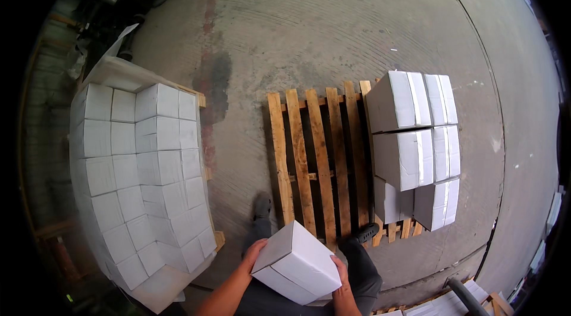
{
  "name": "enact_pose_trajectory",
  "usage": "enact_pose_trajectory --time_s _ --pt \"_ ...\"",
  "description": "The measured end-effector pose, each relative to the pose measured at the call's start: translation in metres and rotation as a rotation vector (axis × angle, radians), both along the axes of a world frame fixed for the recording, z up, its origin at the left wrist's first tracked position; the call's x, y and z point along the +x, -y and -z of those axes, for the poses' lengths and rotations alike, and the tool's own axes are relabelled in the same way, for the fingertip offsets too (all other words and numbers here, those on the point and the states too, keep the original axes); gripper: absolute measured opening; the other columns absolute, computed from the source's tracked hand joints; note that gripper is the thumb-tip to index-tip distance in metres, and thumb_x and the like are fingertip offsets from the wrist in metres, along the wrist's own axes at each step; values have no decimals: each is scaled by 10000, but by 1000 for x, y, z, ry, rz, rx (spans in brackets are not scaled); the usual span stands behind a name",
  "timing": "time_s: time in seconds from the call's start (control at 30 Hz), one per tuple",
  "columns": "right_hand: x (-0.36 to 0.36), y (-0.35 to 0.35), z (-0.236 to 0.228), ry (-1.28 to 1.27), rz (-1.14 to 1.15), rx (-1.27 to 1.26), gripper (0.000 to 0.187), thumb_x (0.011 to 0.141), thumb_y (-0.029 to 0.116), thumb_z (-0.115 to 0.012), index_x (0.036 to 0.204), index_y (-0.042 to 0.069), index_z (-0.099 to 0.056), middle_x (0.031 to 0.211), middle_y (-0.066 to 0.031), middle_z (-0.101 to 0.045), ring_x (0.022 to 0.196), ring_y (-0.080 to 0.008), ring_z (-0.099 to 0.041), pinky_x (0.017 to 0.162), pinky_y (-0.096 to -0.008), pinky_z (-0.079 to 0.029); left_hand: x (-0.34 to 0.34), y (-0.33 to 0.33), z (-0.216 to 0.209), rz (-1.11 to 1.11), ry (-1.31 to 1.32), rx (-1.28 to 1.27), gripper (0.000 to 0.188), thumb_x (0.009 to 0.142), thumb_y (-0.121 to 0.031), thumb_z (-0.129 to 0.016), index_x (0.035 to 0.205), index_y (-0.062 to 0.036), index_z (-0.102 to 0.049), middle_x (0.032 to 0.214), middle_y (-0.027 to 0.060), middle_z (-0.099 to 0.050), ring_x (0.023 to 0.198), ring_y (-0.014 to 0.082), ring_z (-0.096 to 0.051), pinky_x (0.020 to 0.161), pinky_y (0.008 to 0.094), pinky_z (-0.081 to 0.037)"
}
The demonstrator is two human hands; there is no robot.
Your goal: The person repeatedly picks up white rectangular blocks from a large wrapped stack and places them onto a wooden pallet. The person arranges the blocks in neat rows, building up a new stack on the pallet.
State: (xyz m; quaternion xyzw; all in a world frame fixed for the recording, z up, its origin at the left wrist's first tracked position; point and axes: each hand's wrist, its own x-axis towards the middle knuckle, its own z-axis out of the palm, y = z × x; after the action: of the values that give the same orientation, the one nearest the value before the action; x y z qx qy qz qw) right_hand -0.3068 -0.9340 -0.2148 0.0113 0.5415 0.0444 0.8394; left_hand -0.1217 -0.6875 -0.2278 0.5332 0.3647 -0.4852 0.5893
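Note:
A white cardboard box [297, 263] is held in front of my body, tilted, with one corner toward the pallet. My left hand [254, 255] is closed against its left side. On the opposite side my right hand [341, 272] grips the box near its edge. Both hands' fingertips are partly hidden. Beyond the box lies a wooden pallet [321, 164] with bare slats on its left part. Several taped white boxes [399, 155] are stacked along the pallet's right side.
At the left, a large block of small white boxes [146, 179] stands on another pallet. My shoes [369, 232] are by the near pallet edge. Concrete floor [285, 30] stretches beyond. More flat white stock and a dark bar [467, 297] lie at the lower right.

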Motion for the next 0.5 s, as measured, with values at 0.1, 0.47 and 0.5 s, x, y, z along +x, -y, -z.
enact_pose_trajectory --time_s 0.1,0.47,0.5 --pt "40 -48 -31 -12 -126 49 404 832 210 -560 1143 -44 -514 1028 -160 -614 911 -260 -603 831 -343 -477 18 -75 -30 -119 -45 -81 298 894 -224 -457 1077 -22 -577 981 80 -621 874 165 -595 775 289 -463" --pt "276 -152 -169 43 -491 -194 396 854 227 -501 1128 -58 -522 991 -169 -628 884 -278 -608 806 -363 -483 147 -221 -75 -360 103 -248 336 889 -280 -452 1048 -20 -593 904 106 -636 756 199 -621 715 321 -496" --pt "302 -164 -179 69 -526 -202 397 851 230 -500 1123 -58 -526 982 -166 -629 874 -278 -607 799 -361 -482 162 -231 -86 -386 116 -241 344 885 -285 -454 1042 -13 -595 884 109 -639 739 203 -623 704 322 -500"
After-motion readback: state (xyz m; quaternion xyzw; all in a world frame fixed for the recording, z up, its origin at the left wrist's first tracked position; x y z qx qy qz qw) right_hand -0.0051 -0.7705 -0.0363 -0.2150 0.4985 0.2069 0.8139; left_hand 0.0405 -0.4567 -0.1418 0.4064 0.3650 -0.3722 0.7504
